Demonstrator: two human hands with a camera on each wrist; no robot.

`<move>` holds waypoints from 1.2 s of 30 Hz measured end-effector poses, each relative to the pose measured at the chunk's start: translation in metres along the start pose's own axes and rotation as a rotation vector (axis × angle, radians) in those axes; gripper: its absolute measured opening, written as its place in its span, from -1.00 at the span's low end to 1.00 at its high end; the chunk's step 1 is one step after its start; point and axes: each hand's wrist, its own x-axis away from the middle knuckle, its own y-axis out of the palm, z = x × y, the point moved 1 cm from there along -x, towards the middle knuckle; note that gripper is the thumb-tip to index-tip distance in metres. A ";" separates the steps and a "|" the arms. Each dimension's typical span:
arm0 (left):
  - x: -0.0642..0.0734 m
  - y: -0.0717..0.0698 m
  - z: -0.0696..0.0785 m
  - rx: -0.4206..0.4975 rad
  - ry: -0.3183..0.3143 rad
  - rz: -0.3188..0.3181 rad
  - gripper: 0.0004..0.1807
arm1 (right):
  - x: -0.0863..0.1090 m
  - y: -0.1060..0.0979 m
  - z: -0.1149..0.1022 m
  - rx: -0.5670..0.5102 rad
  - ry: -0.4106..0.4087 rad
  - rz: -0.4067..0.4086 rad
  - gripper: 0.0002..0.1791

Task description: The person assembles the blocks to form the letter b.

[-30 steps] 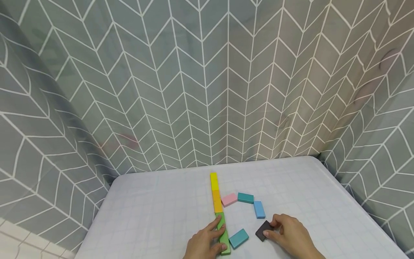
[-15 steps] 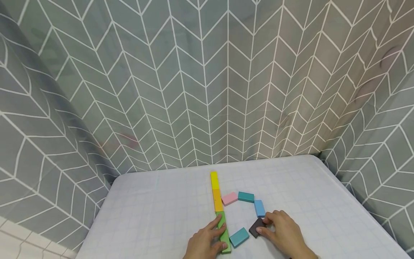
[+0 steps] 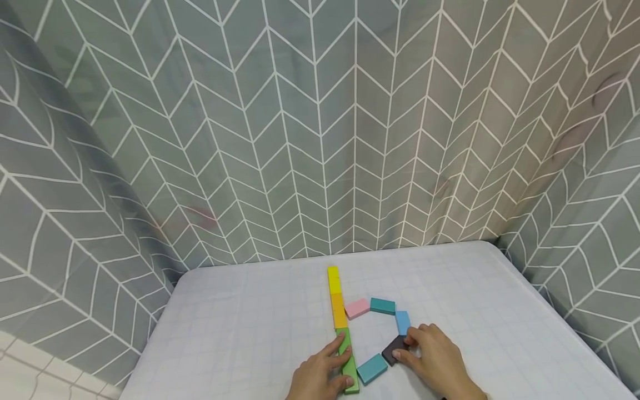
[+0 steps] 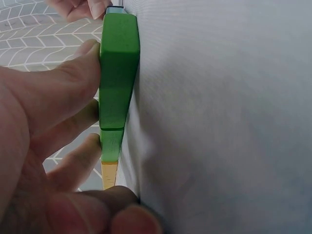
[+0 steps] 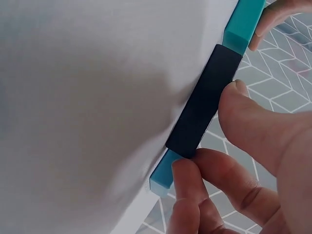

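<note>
In the head view, my right hand (image 3: 435, 358) pinches a black block (image 3: 391, 351) between thumb and fingers, flat on the table. In the right wrist view the black block (image 5: 204, 97) sits end to end between a teal block (image 5: 242, 24) and a blue block (image 5: 165, 168). My left hand (image 3: 317, 375) rests its fingertips and thumb on two green blocks (image 3: 350, 365) lying in line. Above them an orange block (image 3: 338, 311) and a yellow block (image 3: 334, 280) continue the row. The lower teal block (image 3: 372, 369) touches or nearly touches the green row.
A pink block (image 3: 357, 308), another teal block (image 3: 383, 306) and the blue block (image 3: 403, 322) curve to the right from the row. All lie on a white-covered table (image 3: 240, 333). A grey patterned curtain (image 3: 320, 139) hangs behind and at both sides.
My right hand has slid the black block leftward and slightly up, closing the gap to the lower teal block and the blue block. My left hand stays on the green blocks.
</note>
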 end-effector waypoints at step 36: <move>-0.001 0.001 -0.003 0.031 0.010 -0.020 -0.35 | -0.025 -0.009 -0.012 -0.197 -0.503 -0.337 -0.65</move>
